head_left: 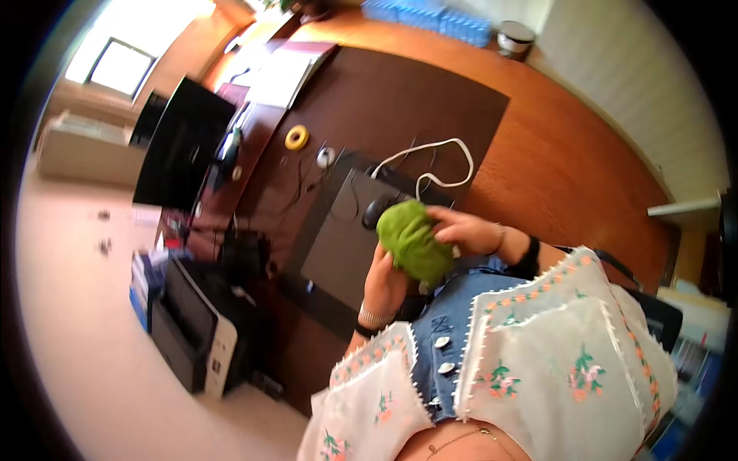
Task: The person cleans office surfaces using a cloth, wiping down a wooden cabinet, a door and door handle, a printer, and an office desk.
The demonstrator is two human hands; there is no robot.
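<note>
A green, soft, wrinkled cloth bundle (pixel 416 241) is held between my two hands in front of my body; I cannot make out its exact kind. My left hand (pixel 384 283) grips its lower left side, with the fingers partly hidden behind it. On the upper right, my right hand (pixel 466 231) closes on the bundle with thumb and fingers. Just beyond the bundle, a black computer mouse (pixel 377 210) lies on a closed dark laptop (pixel 338 242).
A white cable (pixel 460 146) curls over the brown desk (pixel 400 92). Yellow tape (pixel 297 137), a monitor (pixel 184 146) and open papers (pixel 280 77) are farther off. A black printer (pixel 192 326) stands at left. Water bottles (pixel 427 17) and a bucket (pixel 515 37) sit on the floor.
</note>
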